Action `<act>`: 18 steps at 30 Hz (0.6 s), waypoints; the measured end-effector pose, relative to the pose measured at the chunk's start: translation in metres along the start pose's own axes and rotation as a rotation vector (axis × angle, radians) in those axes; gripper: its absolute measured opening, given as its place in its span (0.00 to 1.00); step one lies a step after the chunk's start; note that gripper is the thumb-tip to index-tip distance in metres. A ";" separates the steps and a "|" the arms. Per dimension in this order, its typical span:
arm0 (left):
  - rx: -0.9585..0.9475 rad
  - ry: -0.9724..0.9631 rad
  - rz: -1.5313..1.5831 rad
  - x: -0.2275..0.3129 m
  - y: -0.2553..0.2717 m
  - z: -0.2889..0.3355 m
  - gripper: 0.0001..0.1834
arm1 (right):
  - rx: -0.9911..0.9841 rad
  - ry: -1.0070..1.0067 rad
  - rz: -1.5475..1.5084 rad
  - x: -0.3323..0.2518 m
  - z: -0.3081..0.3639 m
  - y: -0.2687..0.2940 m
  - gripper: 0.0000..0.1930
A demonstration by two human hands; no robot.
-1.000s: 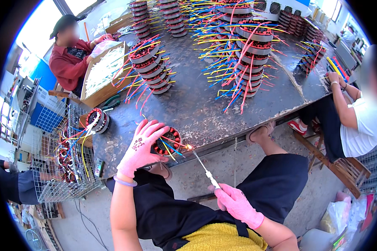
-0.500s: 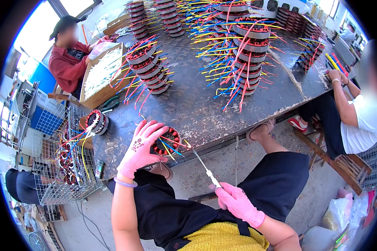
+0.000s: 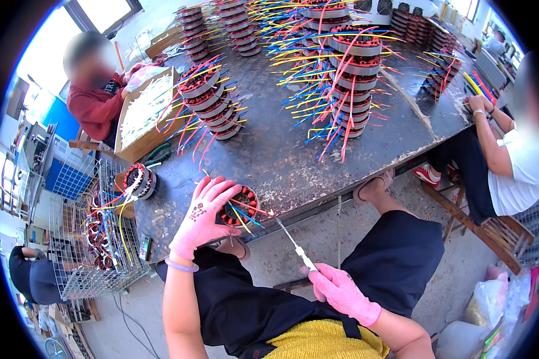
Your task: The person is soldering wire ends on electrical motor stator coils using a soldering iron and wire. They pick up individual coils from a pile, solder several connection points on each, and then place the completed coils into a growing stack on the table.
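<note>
Looking from the head view, we see at the tip of the red wire (image 3: pixel 260 210) a smaller, paler glow than one second ago; we judge that the heating there is weakening. The wound ring (image 3: pixel 251 197) is at the near edge of the table (image 3: pixel 269 143), beside the left hand (image 3: pixel 200 218). Its fingers spread around the ring, but we cannot tell if they grip. The right hand (image 3: pixel 344 295) closes on the thin tool (image 3: pixel 304 257). The left hand partly hides the ring; tool-to-wire contact is unclear.
</note>
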State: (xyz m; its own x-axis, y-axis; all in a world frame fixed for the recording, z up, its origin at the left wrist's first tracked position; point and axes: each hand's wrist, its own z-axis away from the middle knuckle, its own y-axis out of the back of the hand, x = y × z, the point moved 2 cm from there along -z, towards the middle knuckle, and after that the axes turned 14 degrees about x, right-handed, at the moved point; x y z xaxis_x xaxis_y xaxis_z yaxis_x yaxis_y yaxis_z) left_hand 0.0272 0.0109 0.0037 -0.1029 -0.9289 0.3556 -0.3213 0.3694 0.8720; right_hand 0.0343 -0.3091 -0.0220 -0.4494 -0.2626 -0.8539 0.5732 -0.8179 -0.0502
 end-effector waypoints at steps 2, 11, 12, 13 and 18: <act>-0.005 0.001 0.005 0.001 0.001 0.000 0.51 | 0.006 0.006 -0.012 0.001 0.000 0.000 0.18; -0.010 0.004 0.005 0.002 0.002 -0.001 0.51 | 0.009 0.025 0.082 -0.002 -0.001 0.002 0.18; -0.010 0.004 0.008 0.002 0.001 -0.002 0.50 | 0.004 0.024 0.094 -0.002 -0.001 0.003 0.18; -0.009 0.004 0.010 0.002 0.001 -0.002 0.50 | 0.000 0.022 0.106 -0.002 -0.002 0.003 0.18; -0.009 0.010 0.010 0.003 0.002 -0.001 0.50 | -0.012 0.011 0.062 -0.004 -0.001 0.001 0.18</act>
State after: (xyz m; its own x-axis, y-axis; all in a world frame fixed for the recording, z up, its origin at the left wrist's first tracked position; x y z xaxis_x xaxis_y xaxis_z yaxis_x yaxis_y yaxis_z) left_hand 0.0274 0.0092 0.0064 -0.0968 -0.9248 0.3678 -0.3116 0.3791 0.8713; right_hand 0.0380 -0.3082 -0.0190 -0.4057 -0.3069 -0.8610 0.6081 -0.7939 -0.0036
